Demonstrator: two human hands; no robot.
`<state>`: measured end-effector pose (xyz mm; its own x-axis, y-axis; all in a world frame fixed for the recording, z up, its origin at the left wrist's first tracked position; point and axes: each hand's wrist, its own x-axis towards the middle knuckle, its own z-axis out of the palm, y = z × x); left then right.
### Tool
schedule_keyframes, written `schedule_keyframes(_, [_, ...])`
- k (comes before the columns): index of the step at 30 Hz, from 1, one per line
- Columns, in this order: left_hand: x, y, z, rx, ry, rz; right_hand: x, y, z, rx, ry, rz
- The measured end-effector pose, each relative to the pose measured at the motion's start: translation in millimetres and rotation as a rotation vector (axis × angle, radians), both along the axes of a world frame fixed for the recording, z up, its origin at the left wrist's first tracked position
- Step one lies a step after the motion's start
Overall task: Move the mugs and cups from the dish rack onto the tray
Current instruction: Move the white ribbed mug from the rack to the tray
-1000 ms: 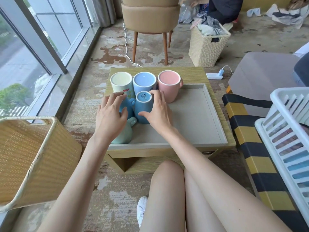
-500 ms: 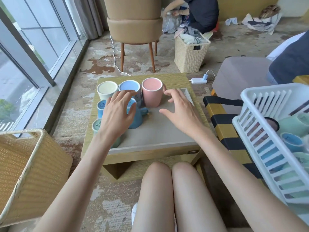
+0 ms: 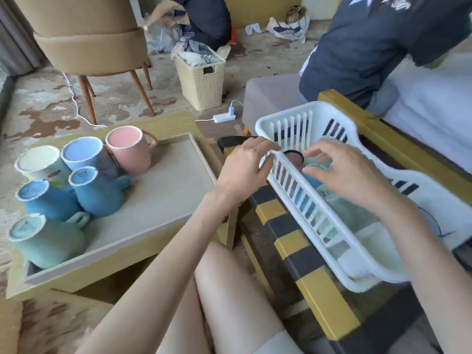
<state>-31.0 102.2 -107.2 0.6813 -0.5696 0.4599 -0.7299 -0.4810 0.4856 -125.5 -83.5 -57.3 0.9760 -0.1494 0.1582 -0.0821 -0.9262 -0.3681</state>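
Note:
Several mugs stand upside down on the grey tray (image 3: 168, 198) at the left: cream (image 3: 38, 162), light blue (image 3: 84, 154), pink (image 3: 127, 149), two blue (image 3: 94, 192) and a teal one (image 3: 46, 241). The white dish rack (image 3: 334, 244) sits on the right and holds more cups, among them a teal cup (image 3: 318, 162) and a dark mug (image 3: 293, 158); others are blurred behind the slats. My left hand (image 3: 245, 169) rests its fingertips on the rack's near rim. My right hand (image 3: 352, 177) hovers over the cups inside the rack, fingers loosely spread and holding nothing.
The rack lies on a yellow-and-black striped bench (image 3: 314, 284). The tray sits on a low wooden table (image 3: 168, 123). A person in a dark jacket (image 3: 370, 47) sits close behind the rack. A wicker basket (image 3: 201, 80), a chair (image 3: 89, 39) and a power strip (image 3: 224, 117) are beyond.
Both hands left the mugs on the tray and swung right to the dish rack. My view turned right with them, so the rack is now central.

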Motion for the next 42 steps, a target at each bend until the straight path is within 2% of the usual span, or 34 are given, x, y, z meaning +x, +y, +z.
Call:
schedule_keyframes(5, [-6, -56, -4, 0.089, -0.004, -0.169, -12, -66, 9, -0.052, 0.16, -0.096])
schedule_keyframes(11, [-5, -81, -26, 0.216, 0.021, -0.123, 6, -119, 6, -0.145, 0.557, -0.083])
schedule_keyframes(17, [-1, -83, -32, 0.194, 0.008, -0.118, 33, -128, -26, -0.16, 0.685, -0.026])
schedule_keyframes(23, [-7, -95, -25, 0.155, 0.116, -0.194, 35, -128, -47, -0.21, 0.504, 0.0])
schedule_keyframes(27, [-11, -100, -28, 0.28, 0.026, -0.197, 27, -132, -45, -0.236, 0.431, 0.025])
schedule_keyframes(32, [-9, -99, -28, 0.305, 0.02, -0.199, 16, -137, -36, -0.212, 0.355, 0.005])
schedule_keyframes(38, [-11, -99, -23, 0.337, 0.047, -0.194, -4, -144, -19, -0.091, 0.207, -0.057])
schedule_keyframes(42, [-9, -102, -16, 0.339, 0.133, -0.206, -22, -145, -13, 0.123, 0.071, -0.119])
